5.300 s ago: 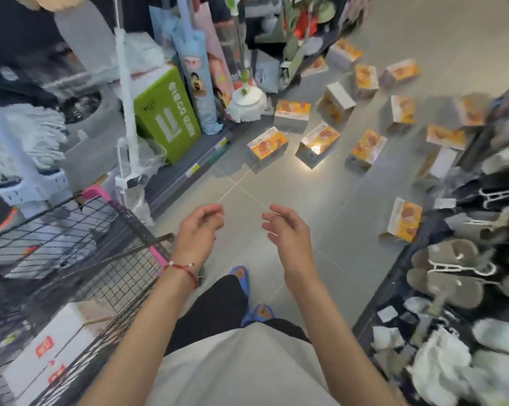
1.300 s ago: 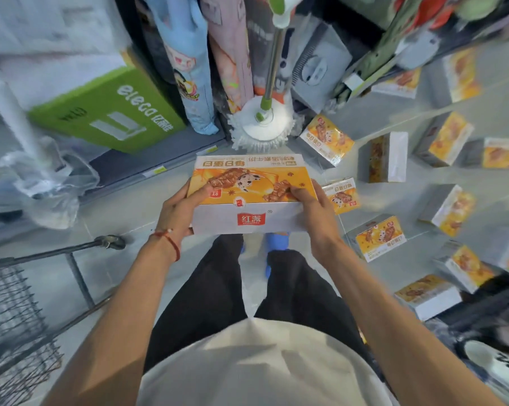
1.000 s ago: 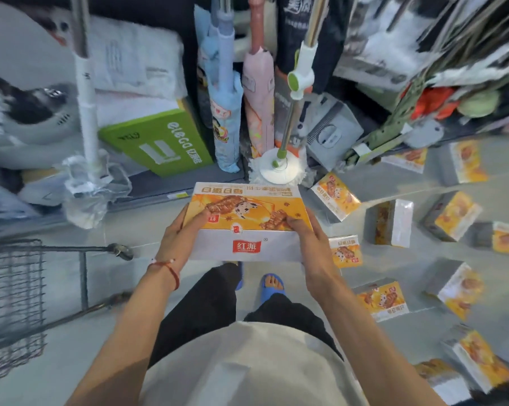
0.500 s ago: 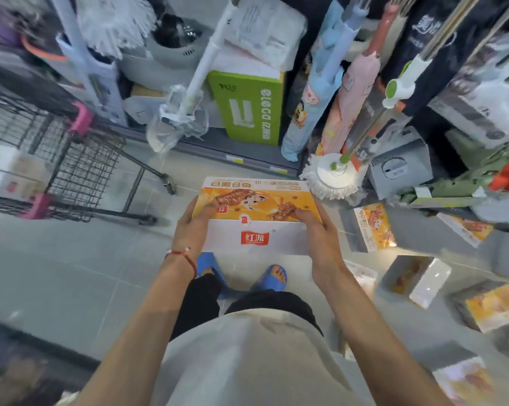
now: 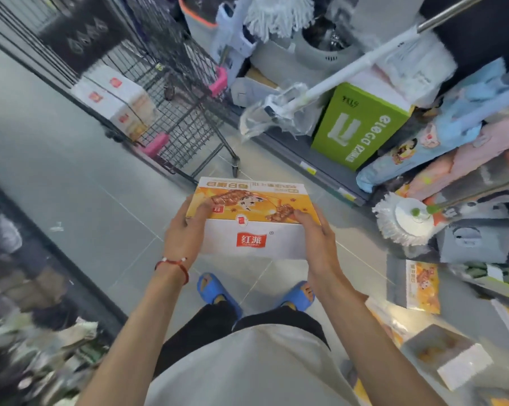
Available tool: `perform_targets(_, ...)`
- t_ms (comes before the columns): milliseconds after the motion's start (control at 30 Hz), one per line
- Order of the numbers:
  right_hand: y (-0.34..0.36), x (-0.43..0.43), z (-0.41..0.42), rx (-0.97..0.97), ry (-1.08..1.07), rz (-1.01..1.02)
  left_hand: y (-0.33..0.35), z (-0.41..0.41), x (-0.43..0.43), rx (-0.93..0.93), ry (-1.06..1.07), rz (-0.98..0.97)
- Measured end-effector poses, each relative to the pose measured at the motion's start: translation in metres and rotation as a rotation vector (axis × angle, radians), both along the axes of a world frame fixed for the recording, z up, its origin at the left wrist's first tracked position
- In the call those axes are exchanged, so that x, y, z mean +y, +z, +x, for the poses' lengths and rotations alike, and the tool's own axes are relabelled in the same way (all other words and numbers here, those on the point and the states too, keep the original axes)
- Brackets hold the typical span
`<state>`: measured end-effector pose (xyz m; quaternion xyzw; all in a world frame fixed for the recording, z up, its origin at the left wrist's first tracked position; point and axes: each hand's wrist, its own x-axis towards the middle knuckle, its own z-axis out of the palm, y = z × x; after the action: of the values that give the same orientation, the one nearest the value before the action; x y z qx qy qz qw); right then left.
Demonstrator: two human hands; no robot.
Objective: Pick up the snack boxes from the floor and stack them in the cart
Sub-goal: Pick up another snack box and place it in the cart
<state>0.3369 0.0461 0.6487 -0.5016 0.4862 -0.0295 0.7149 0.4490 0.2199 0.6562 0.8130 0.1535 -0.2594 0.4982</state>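
Note:
I hold an orange-and-white snack box (image 5: 251, 218) at waist height above my feet. My left hand (image 5: 185, 232) grips its left end and my right hand (image 5: 317, 235) grips its right end. The black wire cart (image 5: 171, 92) with pink corner guards stands ahead to the upper left, apart from the box. White snack boxes (image 5: 115, 101) lie stacked inside it. More snack boxes lie on the floor at the right: one flat (image 5: 420, 285) and one tipped (image 5: 446, 358) near the lower right corner.
A shelf base along the right carries a green carton (image 5: 361, 127), rolled umbrellas (image 5: 440, 145) and a round white mop head (image 5: 405, 221). A white mop pole (image 5: 350, 68) leans toward the cart. Dark shelving with goods (image 5: 27, 317) lines the lower left. Grey tiled floor (image 5: 80, 194) lies between me and the cart.
My view has swung left, bringing the cart closer and higher in view. The box stays gripped in both hands. The floor boxes have slid to the lower right edge.

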Motion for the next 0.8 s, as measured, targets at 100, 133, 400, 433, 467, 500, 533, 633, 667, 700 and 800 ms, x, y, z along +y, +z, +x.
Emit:
perform_targets(100,0.001,0.048,0.037,0.014,0.05,-0.019,0.008,0.026,0.051,-0.026,0.032,-0.039)
perform_targets(133,0.002,0.064,0.05,0.012,0.067,-0.026,0.01,0.035,0.068,-0.042,0.034,-0.042)
perform_targets(400,0.018,0.161,0.153,-0.026,0.116,-0.107,0.027,0.118,0.176,-0.111,0.059,-0.047)
perform_targets(433,0.019,0.169,0.166,-0.029,0.119,-0.111,0.03,0.128,0.184,-0.112,0.068,-0.048)
perform_targets(467,0.021,0.177,0.178,-0.034,0.125,-0.117,0.03,0.14,0.192,-0.119,0.079,-0.051)
perform_targets(500,0.022,0.183,0.191,-0.035,0.124,-0.12,0.032,0.151,0.198,-0.126,0.082,-0.053)
perform_targets(533,0.022,0.188,0.205,-0.038,0.121,-0.129,0.031,0.163,0.204,-0.139,0.083,-0.055)
perform_targets(633,0.017,0.196,0.25,-0.048,0.075,-0.167,0.029,0.204,0.214,-0.167,0.088,-0.064)
perform_targets(667,0.017,0.197,0.264,-0.056,0.048,-0.161,0.027,0.217,0.215,-0.17,0.095,-0.071)
perform_targets(700,0.016,0.198,0.278,-0.066,0.027,-0.155,0.028,0.231,0.215,-0.172,0.1,-0.074)
perform_targets(800,0.01,0.2,0.33,-0.068,0.009,-0.136,0.028,0.287,0.215,-0.188,0.104,-0.078)
